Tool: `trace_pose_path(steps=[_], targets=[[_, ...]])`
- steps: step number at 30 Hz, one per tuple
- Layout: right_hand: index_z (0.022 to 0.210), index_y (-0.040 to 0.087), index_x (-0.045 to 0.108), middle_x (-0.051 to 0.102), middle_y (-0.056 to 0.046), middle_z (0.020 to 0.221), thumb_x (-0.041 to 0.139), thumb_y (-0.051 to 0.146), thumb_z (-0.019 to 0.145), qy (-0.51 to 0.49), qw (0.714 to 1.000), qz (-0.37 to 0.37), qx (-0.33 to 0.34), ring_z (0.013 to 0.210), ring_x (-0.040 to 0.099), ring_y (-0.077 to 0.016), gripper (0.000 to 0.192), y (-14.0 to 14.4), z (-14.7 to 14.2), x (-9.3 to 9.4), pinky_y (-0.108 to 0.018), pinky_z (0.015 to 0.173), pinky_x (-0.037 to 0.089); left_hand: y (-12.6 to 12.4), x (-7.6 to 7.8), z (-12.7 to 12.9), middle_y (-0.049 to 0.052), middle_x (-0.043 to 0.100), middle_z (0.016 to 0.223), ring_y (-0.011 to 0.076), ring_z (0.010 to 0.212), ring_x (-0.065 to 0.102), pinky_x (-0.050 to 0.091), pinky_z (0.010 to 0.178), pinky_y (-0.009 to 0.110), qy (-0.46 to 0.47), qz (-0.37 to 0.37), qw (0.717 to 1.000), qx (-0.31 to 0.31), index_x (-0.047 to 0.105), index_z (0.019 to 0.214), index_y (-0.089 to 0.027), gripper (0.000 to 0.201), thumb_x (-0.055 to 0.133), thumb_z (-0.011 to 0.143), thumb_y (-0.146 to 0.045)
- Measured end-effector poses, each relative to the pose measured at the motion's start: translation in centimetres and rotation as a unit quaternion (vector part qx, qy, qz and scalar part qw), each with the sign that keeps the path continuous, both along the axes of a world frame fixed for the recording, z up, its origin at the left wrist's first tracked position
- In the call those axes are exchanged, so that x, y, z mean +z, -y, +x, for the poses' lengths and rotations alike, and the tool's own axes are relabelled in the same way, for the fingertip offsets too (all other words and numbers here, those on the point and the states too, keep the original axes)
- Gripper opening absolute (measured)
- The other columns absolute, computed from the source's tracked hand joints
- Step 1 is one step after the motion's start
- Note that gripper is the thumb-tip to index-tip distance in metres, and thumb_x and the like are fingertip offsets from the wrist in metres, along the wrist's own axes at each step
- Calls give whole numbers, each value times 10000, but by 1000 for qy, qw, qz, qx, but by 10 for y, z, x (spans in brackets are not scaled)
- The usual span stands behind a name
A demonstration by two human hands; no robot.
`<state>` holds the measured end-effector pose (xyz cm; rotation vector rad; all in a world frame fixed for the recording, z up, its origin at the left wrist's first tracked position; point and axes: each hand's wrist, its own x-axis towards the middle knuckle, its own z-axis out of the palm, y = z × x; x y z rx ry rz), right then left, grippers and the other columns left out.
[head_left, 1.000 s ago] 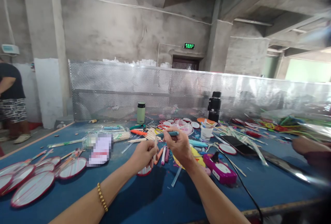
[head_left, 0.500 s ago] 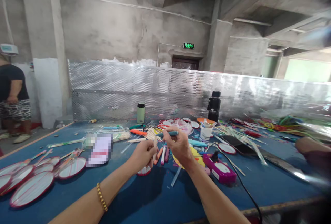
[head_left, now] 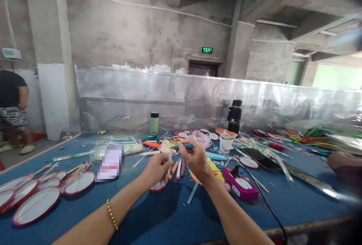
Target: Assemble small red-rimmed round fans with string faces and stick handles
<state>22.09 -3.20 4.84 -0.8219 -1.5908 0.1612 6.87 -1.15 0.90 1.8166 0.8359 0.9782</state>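
My left hand [head_left: 157, 167] pinches a thin pale wooden stick [head_left: 170, 160], held upright above the table. Just to its right, my right hand [head_left: 195, 157] is closed around a teal, pen-like stick [head_left: 186, 146], whose tip points left toward the top of the wooden stick. I cannot make out whether the two sticks touch. Partly hidden under my left hand lies a white round piece with a red rim [head_left: 158, 187]. Between and behind the hands are several coloured crayon-like sticks [head_left: 178, 170]. A yellow round thing [head_left: 215, 175] lies under my right wrist.
Red-rimmed white ovals [head_left: 36, 205] spread over the blue table's left side. A purple box [head_left: 240, 184], a phone [head_left: 261, 158], a white cup [head_left: 225, 145] and a black cable [head_left: 267, 199] lie rightward. Bottles [head_left: 154, 123] stand behind. A person [head_left: 13, 105] stands far left.
Both hands and the sticks in them stay almost still. The view shifts very slightly, and the person at the far left has changed arm position.
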Motion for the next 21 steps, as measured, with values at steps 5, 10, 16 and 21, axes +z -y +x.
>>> trace_pose_path(steps=[5,10,16,21], targets=[[718,160,597,566,3,608,560,298,840,-1,1000,3,-4,493,498,-95,188,-1,1,0,-205,466,398,-1,-1,-1,-1,596,500,94,317,489,304,316,190,3,0,1000,-1,495,644,-176,228,469,805,-335],[708,162,591,565,6,611,557,293,840,4,1000,4,-7,487,490,-92,188,-1,1,0,-204,459,391,-1,0,-1,2,604,508,95,317,493,298,314,189,5,-1,1000,1,488,648,-176,216,474,801,-327],[732,162,601,573,-2,629,560,287,842,-2,1000,8,0,524,514,-105,171,-1,0,-1,-213,493,416,1,1,-1,-16,579,476,95,311,491,301,305,182,14,-6,1000,-1,483,654,-180,198,476,795,-319],[718,161,590,564,2,616,563,288,841,2,1000,8,-4,488,488,-94,179,-2,1,-1,-208,466,401,2,3,-1,-8,595,496,93,310,489,295,301,182,10,-7,1000,-3,493,653,-178,208,467,801,-321]])
